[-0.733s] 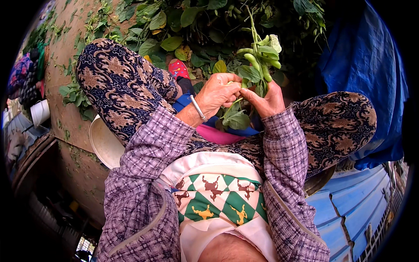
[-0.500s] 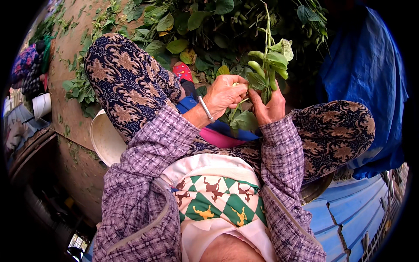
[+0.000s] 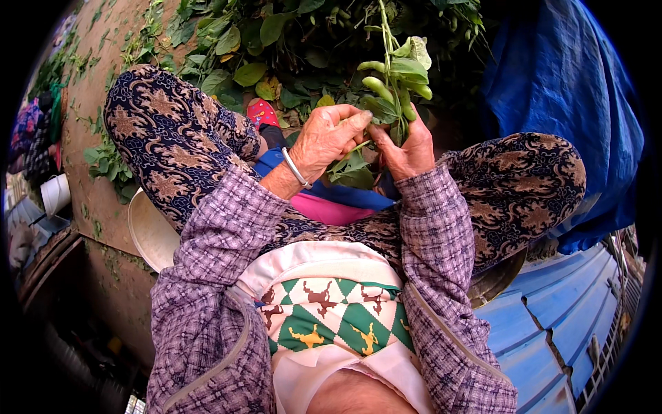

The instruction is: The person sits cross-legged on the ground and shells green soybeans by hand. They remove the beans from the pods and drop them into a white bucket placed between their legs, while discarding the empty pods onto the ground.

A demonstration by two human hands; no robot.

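A green bean stalk (image 3: 388, 34) with plump pods and leaves stands upright between my hands. My right hand (image 3: 412, 153) is closed around its lower part, thumb toward the left. Several green pods (image 3: 377, 88) hang from the stalk just above that thumb. My left hand (image 3: 324, 141), with a silver bangle on its wrist, is beside the stalk's left side. Its thumb and forefinger are pinched together near the lower leaves; whatever they hold is hidden. Below the hands, a drooping leaf (image 3: 353, 171) hangs over blue and pink cloth in my lap.
Leafy bean plants (image 3: 276, 48) lie heaped ahead. A white bucket (image 3: 153, 231) stands by my left knee, and another white bucket (image 3: 55, 194) is farther left. Blue tarpaulin (image 3: 565, 90) covers something at right. A metal basin (image 3: 496, 279) sits partly under my right leg.
The whole view has shifted, so hands and stalk appear farther left and higher. My left fingers have drawn together in a pinch beside the stalk. The right hand keeps its hold.
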